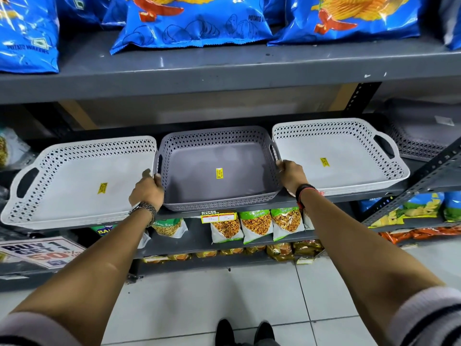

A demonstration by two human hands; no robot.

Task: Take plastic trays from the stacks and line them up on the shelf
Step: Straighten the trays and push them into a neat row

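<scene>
A person is standing at a grey metal shelf point(224, 216) and holding the grey tray point(217, 171) that is sitting in the middle of it, between two paler trays. The left hand point(147, 189) is gripping the tray's left handle edge, its fingers point(156, 178) curling over the rim, and the right hand point(293, 174) is clasping the right handle edge the same way, fingers closing on the rim. The grey tray is resting flat on the shelf with its front edge reaching just past the shelf lip. The left white tray point(74, 181) is lying just beside it, its front overhanging the shelf, and the right white tray point(339, 156) is sitting just beside it on the other side, apparently on top of a few more like it. Each tray is carrying a small yellow sticker point(218, 173) on its floor. Blue chip bags point(197, 21) are filling the shelf above, and small snack packets point(257, 224) are standing on the shelf below. A wristwatch point(144, 208) is showing on the left wrist, and bands point(305, 192) on the right.
</scene>
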